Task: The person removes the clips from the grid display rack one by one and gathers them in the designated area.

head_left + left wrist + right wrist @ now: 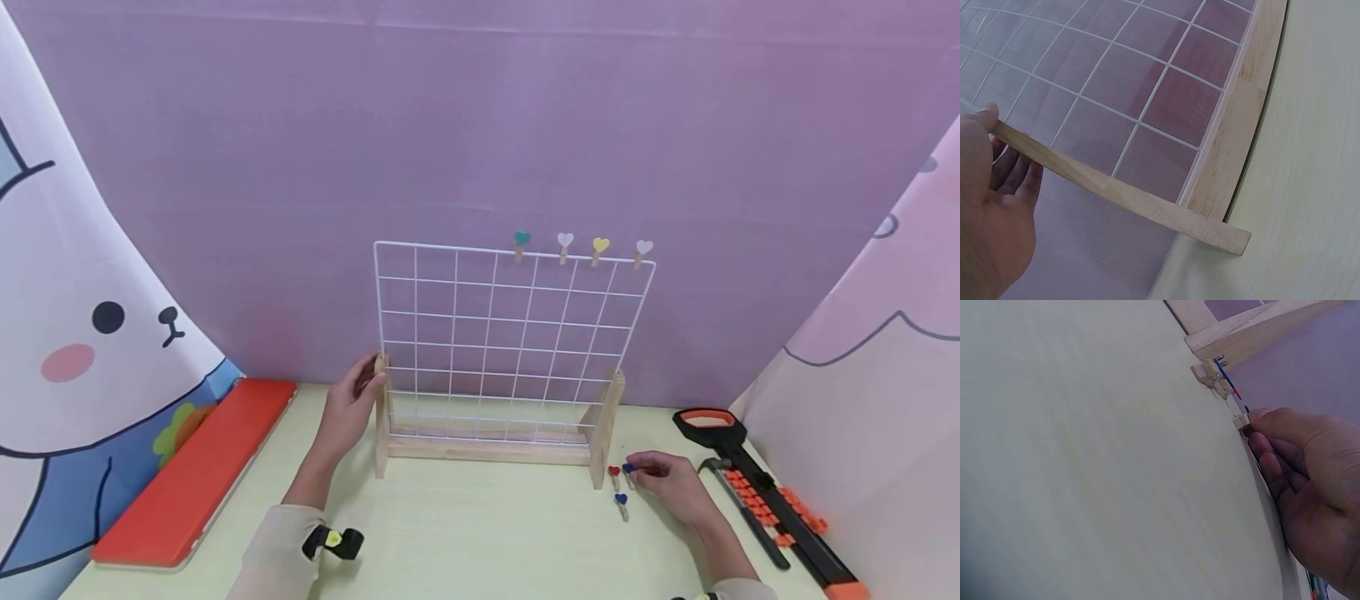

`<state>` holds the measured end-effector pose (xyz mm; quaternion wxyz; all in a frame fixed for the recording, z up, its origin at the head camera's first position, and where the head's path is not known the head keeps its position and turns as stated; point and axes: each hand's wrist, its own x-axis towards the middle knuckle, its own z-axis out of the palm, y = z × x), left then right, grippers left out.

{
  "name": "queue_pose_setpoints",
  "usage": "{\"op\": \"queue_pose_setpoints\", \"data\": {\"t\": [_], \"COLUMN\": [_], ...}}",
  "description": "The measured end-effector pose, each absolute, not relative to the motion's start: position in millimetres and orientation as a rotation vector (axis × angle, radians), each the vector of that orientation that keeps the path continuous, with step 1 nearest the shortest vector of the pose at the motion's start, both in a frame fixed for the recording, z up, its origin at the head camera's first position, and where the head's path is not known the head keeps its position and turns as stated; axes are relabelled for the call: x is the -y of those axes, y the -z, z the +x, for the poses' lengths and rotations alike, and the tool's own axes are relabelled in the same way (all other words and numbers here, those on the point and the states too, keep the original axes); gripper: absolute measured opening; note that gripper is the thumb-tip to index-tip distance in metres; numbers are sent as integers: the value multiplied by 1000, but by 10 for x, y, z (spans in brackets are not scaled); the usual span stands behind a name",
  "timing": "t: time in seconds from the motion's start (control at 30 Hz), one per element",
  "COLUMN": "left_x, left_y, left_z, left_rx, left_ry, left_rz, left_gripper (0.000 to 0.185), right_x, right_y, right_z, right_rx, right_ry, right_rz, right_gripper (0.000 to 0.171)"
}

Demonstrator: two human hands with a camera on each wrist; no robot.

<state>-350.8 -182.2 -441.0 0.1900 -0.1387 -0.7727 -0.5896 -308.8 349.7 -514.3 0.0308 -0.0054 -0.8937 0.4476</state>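
Observation:
A white wire grid [510, 317] stands upright in a pale wooden stand [480, 448]. My left hand [351, 408] grips the top of the left wooden upright [1116, 190], thumb on one side and fingers on the other. At the right, my right hand [671, 487] pinches a small blue heart clothespin [628, 468] between thumb and fingers, low at the table. Beside it lie a red heart clothespin [614, 472] and another blue heart clothespin [621, 500]. Along the grid's top wire sit a green heart clothespin [522, 242], a yellow one [600, 247] and two white ones.
A long red case [198, 475] lies at the left of the table. To the right are a black and orange tool [765, 483] and a hammer-like tool [750, 517] beside it. A purple cloth [450, 125] hangs behind the grid.

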Motion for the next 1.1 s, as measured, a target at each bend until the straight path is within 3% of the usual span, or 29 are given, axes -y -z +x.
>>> {"op": "queue_pose_setpoints", "data": {"t": [0.57, 1.1], "left_x": [1824, 1816], "left_y": [4398, 4405], "left_z": [-3505, -3496], "left_rx": [2211, 2193], "left_ry": [1661, 1678], "left_rz": [-364, -358], "left_gripper": [56, 55], "right_x": [-3584, -3568], "right_y": [5033, 3933], "right_z": [-3038, -3018], "right_rx": [2746, 2614], "right_ry": [-1428, -1343], "right_rz": [-51, 141], "right_gripper": [34, 49]}}
